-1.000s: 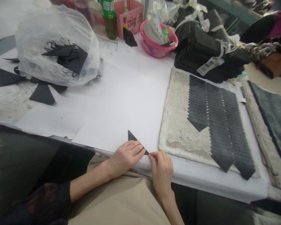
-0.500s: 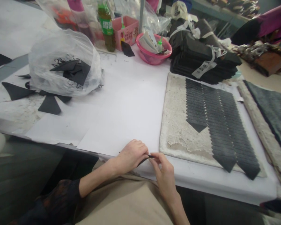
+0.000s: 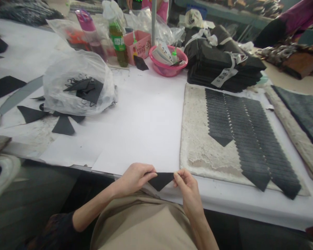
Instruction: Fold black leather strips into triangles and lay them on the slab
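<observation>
A black pointed leather-like piece (image 3: pixel 160 181) is stretched between my hands at the table's front edge, its point hanging down. My left hand (image 3: pixel 138 177) pinches its left corner; my right hand (image 3: pixel 185 184) pinches the right corner. To the right lies a worn beige board (image 3: pixel 198 139) bearing overlapping rows of similar black pieces (image 3: pixel 246 139). The leftmost row is shorter and ends higher up than the other two. A clear plastic bag (image 3: pixel 57 86) at the left holds more black pieces (image 3: pixel 90 92), and several loose ones (image 3: pixel 64 125) lie in front of it.
Behind stand a green-labelled bottle (image 3: pixel 118 43), a pink box (image 3: pixel 139 47) and a pink basin (image 3: pixel 169 69) with a small bottle inside. A tied black stack (image 3: pixel 219 66) sits behind the board. A second board (image 3: pixel 289 139) lies at the right. White paper (image 3: pixel 143 121) covers the table.
My hands have moved apart, and the black piece now shows its broad face between them instead of a thin edge. The camera view has shifted slightly.
</observation>
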Motion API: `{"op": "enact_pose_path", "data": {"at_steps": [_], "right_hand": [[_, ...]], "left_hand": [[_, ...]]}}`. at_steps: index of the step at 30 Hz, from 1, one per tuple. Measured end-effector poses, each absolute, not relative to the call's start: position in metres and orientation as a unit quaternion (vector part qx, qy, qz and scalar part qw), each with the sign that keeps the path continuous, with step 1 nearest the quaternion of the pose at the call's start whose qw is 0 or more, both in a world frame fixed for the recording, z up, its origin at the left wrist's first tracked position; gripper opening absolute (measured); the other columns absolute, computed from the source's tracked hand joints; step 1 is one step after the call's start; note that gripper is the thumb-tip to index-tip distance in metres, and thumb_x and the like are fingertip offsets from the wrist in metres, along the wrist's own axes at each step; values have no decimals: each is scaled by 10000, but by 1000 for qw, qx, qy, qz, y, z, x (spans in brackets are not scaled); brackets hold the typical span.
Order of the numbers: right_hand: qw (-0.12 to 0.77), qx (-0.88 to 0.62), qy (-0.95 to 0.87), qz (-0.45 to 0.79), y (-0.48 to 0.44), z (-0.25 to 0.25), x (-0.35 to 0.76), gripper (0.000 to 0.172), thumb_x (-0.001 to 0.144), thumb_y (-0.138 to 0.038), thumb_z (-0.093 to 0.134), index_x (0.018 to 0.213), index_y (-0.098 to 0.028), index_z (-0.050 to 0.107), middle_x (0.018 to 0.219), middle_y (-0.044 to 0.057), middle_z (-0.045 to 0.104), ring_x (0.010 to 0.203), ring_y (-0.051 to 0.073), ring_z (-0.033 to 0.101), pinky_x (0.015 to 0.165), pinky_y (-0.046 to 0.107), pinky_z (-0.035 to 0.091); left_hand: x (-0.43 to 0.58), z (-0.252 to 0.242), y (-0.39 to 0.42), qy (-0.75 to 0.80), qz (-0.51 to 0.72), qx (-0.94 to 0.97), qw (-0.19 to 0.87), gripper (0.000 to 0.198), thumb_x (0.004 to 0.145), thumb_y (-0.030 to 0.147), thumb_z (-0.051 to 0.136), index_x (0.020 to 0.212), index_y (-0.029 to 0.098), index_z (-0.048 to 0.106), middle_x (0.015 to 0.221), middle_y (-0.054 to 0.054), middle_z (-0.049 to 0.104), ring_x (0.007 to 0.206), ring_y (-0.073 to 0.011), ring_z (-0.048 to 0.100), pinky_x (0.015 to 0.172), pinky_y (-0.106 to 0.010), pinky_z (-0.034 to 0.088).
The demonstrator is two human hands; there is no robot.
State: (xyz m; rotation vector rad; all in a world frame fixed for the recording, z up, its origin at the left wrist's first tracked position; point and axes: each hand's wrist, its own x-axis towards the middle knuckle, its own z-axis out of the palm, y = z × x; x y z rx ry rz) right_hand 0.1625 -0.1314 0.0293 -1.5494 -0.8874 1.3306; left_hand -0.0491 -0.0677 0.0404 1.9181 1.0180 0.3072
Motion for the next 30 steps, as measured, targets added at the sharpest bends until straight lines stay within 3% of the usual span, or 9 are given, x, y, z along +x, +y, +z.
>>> {"op": "enact_pose_path", "data": {"at_steps": [10,17,24,30], "right_hand": [[427,-617,-360,554,-127,31,162,327,867,-485,602,737,-192,538,616,-44,487,597,114,456,589,224,380],[368,-618,-419,555,-117,34,168,286,780,-451,704,881,-184,682,749,9,649,659,147,542,634,258,434],[305,-617,-540,485,-110,38,161,210,838,-345,643,715,-177,664,663,-14,619,628,128,515,595,238,376],[332,-581,-469,576,-110,36,159,265,842,-385,629,707,-157,619,655,-18,569,638,117,502,592,212,390]], "left_hand": [[-74,43,-72,454,107,690,554,366,966,407,462,737,159,605,669,19,621,609,-114,516,589,-205,361],[-73,43,-73,462,98,678,564,364,963,407,464,734,160,600,638,18,628,581,-114,523,580,-202,375],[-71,44,-75,473,108,664,569,330,943,392,501,748,160,633,632,16,635,580,-112,542,582,-200,381],[-76,44,-72,496,135,580,632,336,885,435,581,720,145,626,573,2,623,508,-106,517,512,-193,372]]}}
